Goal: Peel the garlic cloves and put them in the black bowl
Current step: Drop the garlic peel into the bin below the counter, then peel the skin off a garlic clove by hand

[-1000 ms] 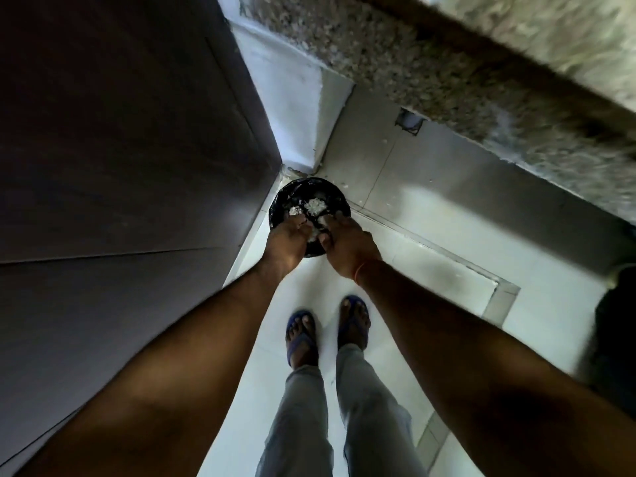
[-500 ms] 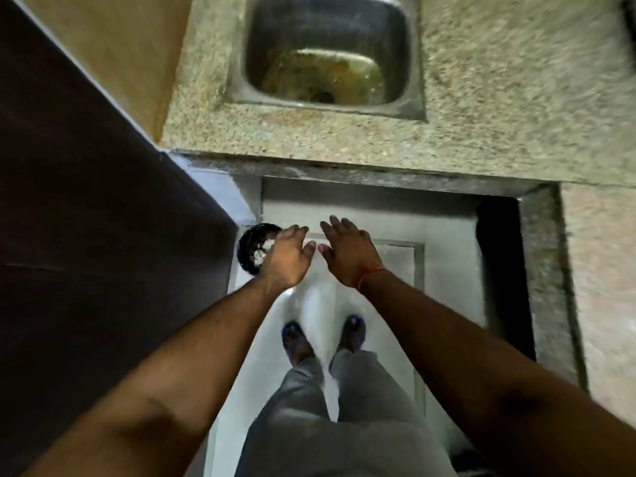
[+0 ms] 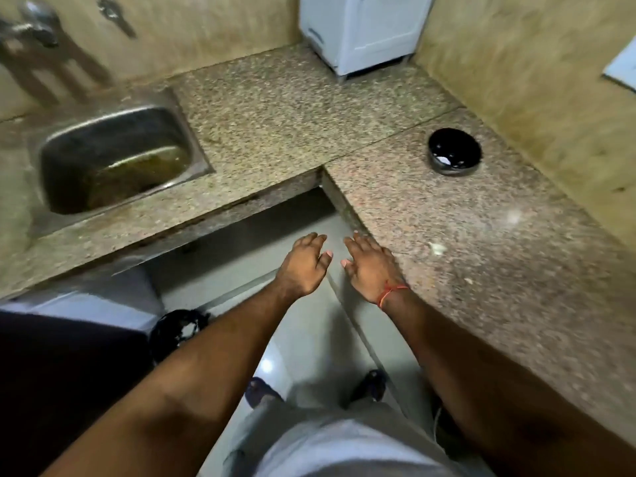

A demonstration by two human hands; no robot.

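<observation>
Both hands reach forward, palms down, with nothing in them: the left hand (image 3: 304, 266) has a released grip, fingers straight and a little spread, above the floor just short of the bench's inner corner; the right hand (image 3: 373, 266) is just as released, its fingers straight over the near edge of the granite bench (image 3: 464, 304), a red thread (image 3: 392, 292) round its wrist. The two hands lie side by side, thumbs near one another but apart. The black bowl (image 3: 454, 151) stands upright on the far right part of the bench, well apart from both hands, with a few pale pieces at its bottom. A small pale scrap (image 3: 437, 248) lies on the bench to the right of the right hand. At the far left a steel sink (image 3: 113, 160) is set into the bench. A second dark round vessel (image 3: 179, 330) sits on the floor at the near left, partly hidden by the left forearm.
</observation>
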